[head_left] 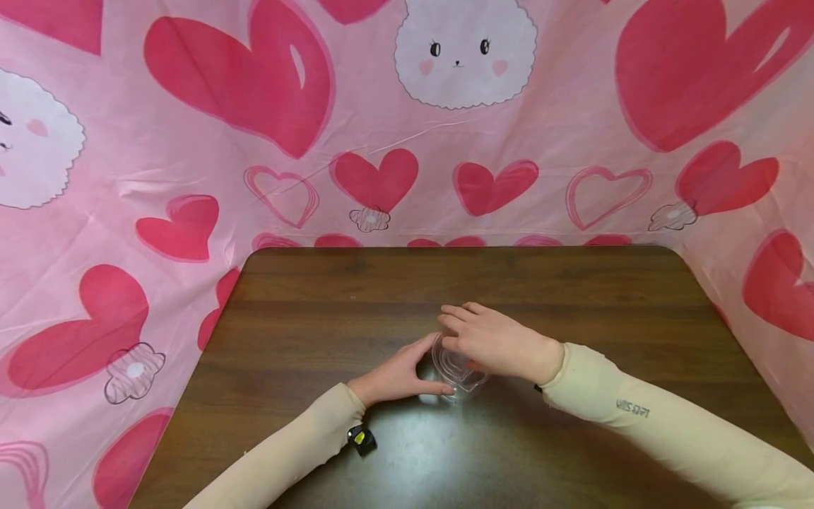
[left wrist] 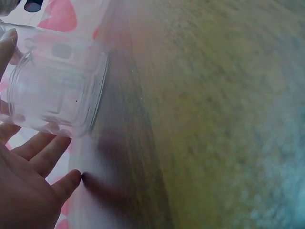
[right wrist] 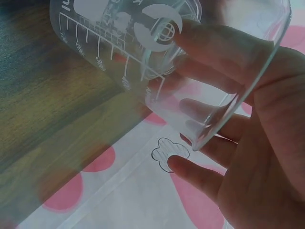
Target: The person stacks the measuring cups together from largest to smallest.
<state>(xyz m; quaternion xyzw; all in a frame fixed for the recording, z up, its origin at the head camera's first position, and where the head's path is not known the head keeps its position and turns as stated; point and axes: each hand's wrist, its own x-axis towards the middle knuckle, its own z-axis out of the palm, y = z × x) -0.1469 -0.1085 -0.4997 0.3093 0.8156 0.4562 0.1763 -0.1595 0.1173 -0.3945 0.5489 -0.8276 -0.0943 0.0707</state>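
Observation:
A clear glass beaker (head_left: 470, 382) with white printed measuring lines stands on the table. Inside it sits a smaller clear glass vessel (right wrist: 164, 52), whose exact kind is hard to make out. My left hand (head_left: 397, 371) steadies the beaker from the left, thumb on the near side and forefinger on the far side. Over the beaker's rim, my right hand (head_left: 499, 343) reaches in from the right. Through the glass in the right wrist view, its thumb and forefinger meet the smaller vessel, while the other fingers stay outside the wall.
The brown wooden table (head_left: 305, 297) reaches back to a pink cloth (head_left: 216, 127) with hearts, which hangs behind it and at both sides. Light glares on the tabletop in front of the beaker.

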